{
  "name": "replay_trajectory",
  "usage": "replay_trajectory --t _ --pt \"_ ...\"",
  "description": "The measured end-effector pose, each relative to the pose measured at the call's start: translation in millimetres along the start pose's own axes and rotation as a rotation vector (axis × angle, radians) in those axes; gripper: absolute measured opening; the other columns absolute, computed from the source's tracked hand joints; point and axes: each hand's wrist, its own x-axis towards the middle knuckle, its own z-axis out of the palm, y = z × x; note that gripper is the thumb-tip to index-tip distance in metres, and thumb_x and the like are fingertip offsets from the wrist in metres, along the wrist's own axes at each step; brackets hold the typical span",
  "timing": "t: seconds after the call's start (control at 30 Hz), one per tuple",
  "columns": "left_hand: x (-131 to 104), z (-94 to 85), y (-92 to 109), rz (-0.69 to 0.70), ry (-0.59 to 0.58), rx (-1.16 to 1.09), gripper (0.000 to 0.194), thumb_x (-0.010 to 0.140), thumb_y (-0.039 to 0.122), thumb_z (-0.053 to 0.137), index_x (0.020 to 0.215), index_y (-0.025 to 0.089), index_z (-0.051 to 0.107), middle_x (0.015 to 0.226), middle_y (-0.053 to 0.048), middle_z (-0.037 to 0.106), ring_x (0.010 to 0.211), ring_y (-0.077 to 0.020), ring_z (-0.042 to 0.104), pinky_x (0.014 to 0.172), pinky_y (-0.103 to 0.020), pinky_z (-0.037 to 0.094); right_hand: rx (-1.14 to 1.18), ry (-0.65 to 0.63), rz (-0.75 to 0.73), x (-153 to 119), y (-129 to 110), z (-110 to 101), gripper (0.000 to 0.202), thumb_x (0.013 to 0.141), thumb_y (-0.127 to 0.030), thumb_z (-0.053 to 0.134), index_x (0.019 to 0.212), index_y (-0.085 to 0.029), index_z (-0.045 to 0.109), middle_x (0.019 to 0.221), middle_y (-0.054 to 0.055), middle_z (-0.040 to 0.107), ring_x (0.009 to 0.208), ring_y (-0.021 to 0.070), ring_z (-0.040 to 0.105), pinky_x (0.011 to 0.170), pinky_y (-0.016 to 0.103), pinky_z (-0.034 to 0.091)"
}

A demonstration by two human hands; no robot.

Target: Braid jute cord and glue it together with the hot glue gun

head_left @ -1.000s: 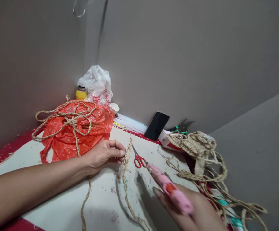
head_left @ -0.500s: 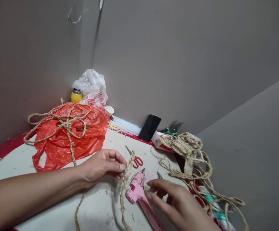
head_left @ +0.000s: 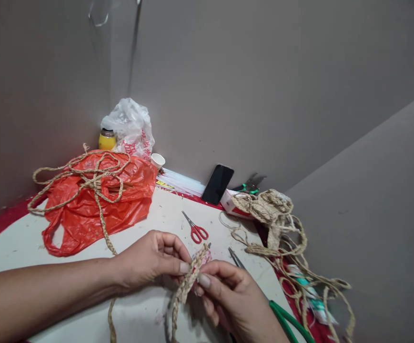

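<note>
Between my two hands is a braided straw piece (head_left: 189,278), its strand trailing down toward the bottom edge. My left hand (head_left: 160,259) pinches its left side between thumb and fingers. On the other side, the thumb and forefinger of my right hand (head_left: 226,290) close on the braid's right edge. A pink glue gun (head_left: 206,258) lies behind the braid, mostly hidden by it and my right hand. Red-handled scissors (head_left: 197,232) rest on the white board (head_left: 167,205) just beyond.
A red plastic bag (head_left: 128,209) with coiled braid (head_left: 97,183) lies at left. A phone (head_left: 218,184) leans against the wall at the back. More braided cord (head_left: 274,209) is heaped at right, and green-handled pliers (head_left: 285,317) lie beside my right hand.
My right hand has moved left onto the braid and closed on it. The glue gun is now mostly covered, while the green-handled pliers show more. The whole view has shifted slightly.
</note>
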Motion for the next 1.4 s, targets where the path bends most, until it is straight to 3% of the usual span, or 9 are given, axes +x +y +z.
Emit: replay_trajectory --t 0.47,0.7,0.93,1.23,1.4 --pt "0 0.0 3 -0.014 -0.043 0.074 0.020 0.064 0.023 0.078 0.072 0.012 0.064 0.058 0.004 0.060 0.052 -0.0060 0.049 0.055 -0.019 0.038 -0.145 -0.038 -0.004 0 4 -4 0.032 0.067 -0.038 0.082 0.070 -0.015 0.061 0.052 -0.005 0.060 0.037 0.0026 0.049 0.035 0.010 0.039" --pt "-1 0.5 3 -0.043 -0.069 0.063 0.018 0.063 0.021 0.077 0.072 0.011 0.064 0.063 0.002 0.062 0.056 -0.0063 0.051 0.057 -0.019 0.037 -0.052 -0.048 -0.050 1 1 -3 0.032 0.066 -0.032 0.084 0.089 -0.017 0.067 0.061 -0.003 0.061 0.040 0.0030 0.050 0.035 0.010 0.039" --pt "-1 1.8 2 -0.101 -0.088 0.074 0.015 0.062 0.019 0.074 0.071 0.012 0.065 0.061 0.002 0.062 0.053 -0.0074 0.050 0.055 -0.020 0.037 0.006 -0.090 -0.049 1 4 -6 0.021 0.067 -0.027 0.083 0.082 -0.018 0.070 0.047 -0.005 0.058 0.036 0.0023 0.046 0.036 0.009 0.037" --pt "-2 1.3 3 -0.184 -0.109 0.022 0.016 0.058 0.016 0.065 0.074 0.013 0.065 0.059 0.001 0.063 0.049 -0.0088 0.052 0.052 -0.020 0.038 -0.084 -0.105 -0.035 -3 -6 -3 0.020 0.065 -0.030 0.084 0.071 -0.016 0.071 0.047 -0.004 0.058 0.038 0.0024 0.045 0.037 0.010 0.035" --pt "-2 1.3 4 -0.222 -0.123 0.007 0.017 0.058 0.020 0.065 0.073 0.012 0.065 0.056 0.002 0.057 0.048 -0.0071 0.045 0.049 -0.019 0.034 -0.116 -0.098 -0.025 -2 -7 -5 0.022 0.066 -0.033 0.083 0.071 -0.017 0.070 0.047 -0.004 0.058 0.038 0.0026 0.045 0.037 0.010 0.033"
